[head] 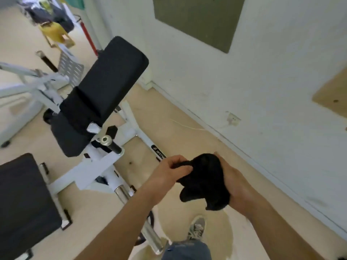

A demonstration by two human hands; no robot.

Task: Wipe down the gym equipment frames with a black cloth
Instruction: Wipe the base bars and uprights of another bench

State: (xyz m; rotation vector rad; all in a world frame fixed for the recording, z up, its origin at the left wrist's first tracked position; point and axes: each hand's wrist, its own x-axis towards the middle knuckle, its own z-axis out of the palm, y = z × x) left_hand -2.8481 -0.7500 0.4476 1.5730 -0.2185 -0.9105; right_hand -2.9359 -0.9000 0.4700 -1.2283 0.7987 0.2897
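We are getting the black cloth (203,180) ready, not wiping yet. Our left hand (170,172) pinches one corner with its fingers; our right hand (231,182) cups it from behind, fingers hidden. The cloth is bunched and soft between them. Next, we think, it must reach the white frame (105,164) beyond our left fingers.

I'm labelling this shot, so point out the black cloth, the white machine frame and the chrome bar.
black cloth (204,177), head view, middle of bunched fabric
white machine frame (97,166), head view, sloping beam
chrome bar (150,234), head view, lower shaft
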